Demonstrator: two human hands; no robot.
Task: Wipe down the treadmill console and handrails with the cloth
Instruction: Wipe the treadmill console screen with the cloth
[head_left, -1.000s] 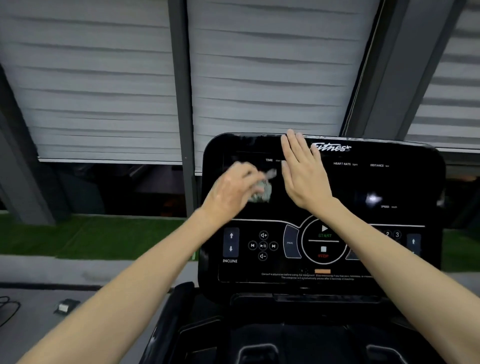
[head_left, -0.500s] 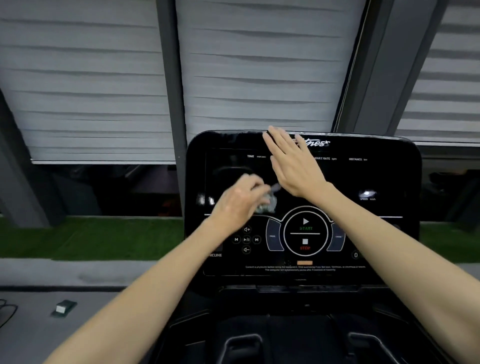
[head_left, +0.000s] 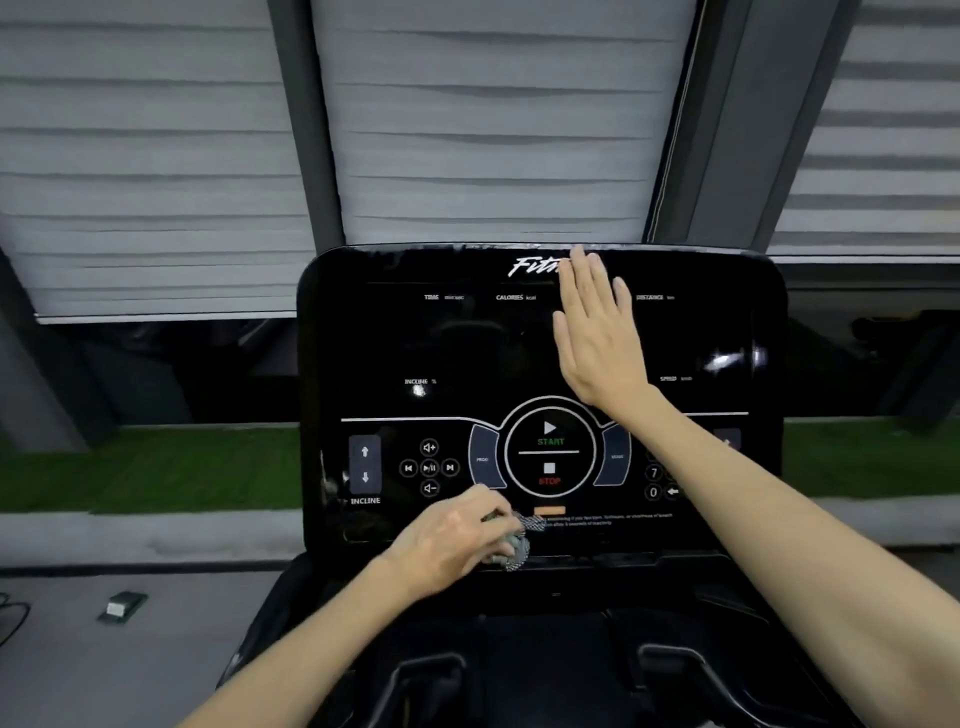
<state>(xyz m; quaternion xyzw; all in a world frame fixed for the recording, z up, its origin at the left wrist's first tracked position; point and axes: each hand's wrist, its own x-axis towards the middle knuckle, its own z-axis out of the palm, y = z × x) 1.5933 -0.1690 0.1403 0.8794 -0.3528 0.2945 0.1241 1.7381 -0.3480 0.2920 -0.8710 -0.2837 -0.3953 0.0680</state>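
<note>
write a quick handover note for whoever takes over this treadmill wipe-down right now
Left hand: grips the cloth and presses it on the bottom edge of the console, below the STOP button.
Right hand: flat, fingers straight, on the upper display.
Done: cannot tell how much of the console is wiped.
Left: finish the console, then the handrails, which are not clearly in view.

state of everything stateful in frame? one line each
console: display dark, no numbers showing
cloth: bunched, against console's lower edge
left hand: grips cloth
right hand: flat on display
blinds: lowered, gap at bottom
</note>
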